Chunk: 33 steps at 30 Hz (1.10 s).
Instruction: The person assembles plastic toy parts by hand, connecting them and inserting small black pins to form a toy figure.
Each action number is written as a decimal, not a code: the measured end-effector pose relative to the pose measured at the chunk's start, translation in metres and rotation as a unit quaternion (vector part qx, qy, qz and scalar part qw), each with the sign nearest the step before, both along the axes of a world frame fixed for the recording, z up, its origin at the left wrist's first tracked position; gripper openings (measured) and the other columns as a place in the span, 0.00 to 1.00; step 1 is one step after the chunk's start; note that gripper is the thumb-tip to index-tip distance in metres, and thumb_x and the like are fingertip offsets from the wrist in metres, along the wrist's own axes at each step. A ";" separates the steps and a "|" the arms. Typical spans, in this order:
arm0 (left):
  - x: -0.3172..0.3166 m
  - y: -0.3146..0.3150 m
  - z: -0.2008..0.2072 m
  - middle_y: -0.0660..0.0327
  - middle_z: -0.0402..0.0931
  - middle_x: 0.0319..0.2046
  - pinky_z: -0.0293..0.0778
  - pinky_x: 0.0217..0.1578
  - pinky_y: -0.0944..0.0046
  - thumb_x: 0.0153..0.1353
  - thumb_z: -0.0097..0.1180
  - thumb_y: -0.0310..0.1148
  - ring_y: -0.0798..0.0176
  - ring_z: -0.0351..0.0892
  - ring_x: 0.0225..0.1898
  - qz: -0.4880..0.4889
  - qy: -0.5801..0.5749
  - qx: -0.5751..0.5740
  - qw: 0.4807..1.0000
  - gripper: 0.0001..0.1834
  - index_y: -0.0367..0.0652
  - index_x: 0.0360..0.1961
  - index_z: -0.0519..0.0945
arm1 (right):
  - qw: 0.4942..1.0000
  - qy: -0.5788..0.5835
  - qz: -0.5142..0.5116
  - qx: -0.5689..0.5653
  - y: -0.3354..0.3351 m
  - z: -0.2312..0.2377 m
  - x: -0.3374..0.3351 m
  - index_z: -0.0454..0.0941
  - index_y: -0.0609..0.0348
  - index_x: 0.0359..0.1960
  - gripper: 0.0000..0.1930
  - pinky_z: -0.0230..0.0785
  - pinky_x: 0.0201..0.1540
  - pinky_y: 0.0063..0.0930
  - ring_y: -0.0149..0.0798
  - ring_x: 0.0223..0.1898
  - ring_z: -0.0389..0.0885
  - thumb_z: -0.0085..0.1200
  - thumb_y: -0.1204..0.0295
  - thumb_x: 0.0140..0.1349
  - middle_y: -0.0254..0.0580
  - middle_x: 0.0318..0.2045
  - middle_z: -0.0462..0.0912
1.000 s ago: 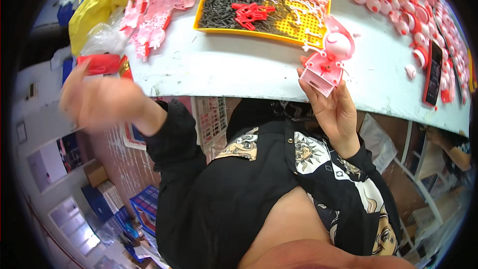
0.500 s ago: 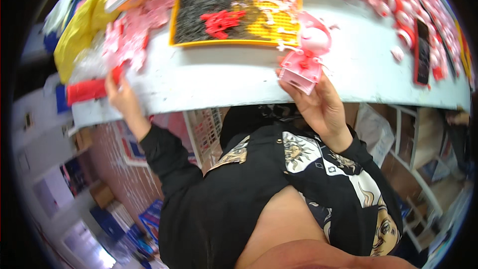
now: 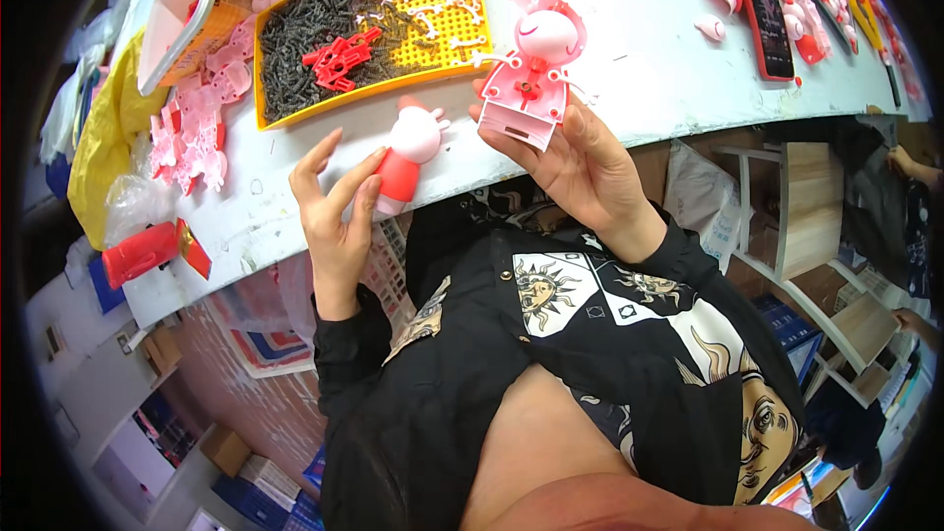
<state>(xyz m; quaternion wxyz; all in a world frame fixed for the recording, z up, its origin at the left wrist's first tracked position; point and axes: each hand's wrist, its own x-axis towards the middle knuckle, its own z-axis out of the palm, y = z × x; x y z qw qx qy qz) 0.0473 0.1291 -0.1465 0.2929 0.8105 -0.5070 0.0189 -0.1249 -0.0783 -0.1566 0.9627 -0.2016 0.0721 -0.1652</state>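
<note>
In my right hand an open pink toy figure shell is held upright over the table, its inside facing me. Small red and white parts sit within it, a box-like pink piece forms its lower end, and white arm pieces stick out at the sides. My left hand has its thumb and index finger at the edge of a second toy shell, with a pink head and red body, near the table's front edge. The other left fingers are spread.
A yellow tray holds black parts, pink sticks and red pieces. Pink shells and a glossy red object lie at left, beside a yellow bag. A phone lies at right near many pink heads.
My left hand has come right from the red object at the left corner, and a pink-and-red toy shell is now at its fingers. The view has shifted; the right hand keeps its shell.
</note>
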 end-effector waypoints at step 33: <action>-0.032 -0.043 0.009 0.51 0.71 0.61 0.71 0.61 0.52 0.62 0.62 0.32 0.51 0.73 0.60 -0.045 0.480 -0.384 0.787 0.32 0.42 0.66 0.67 | 0.986 0.031 -0.072 -0.150 0.035 0.009 0.042 0.70 0.64 0.56 0.29 0.71 0.57 0.26 0.30 0.51 0.78 0.69 0.78 0.53 0.41 0.48 0.80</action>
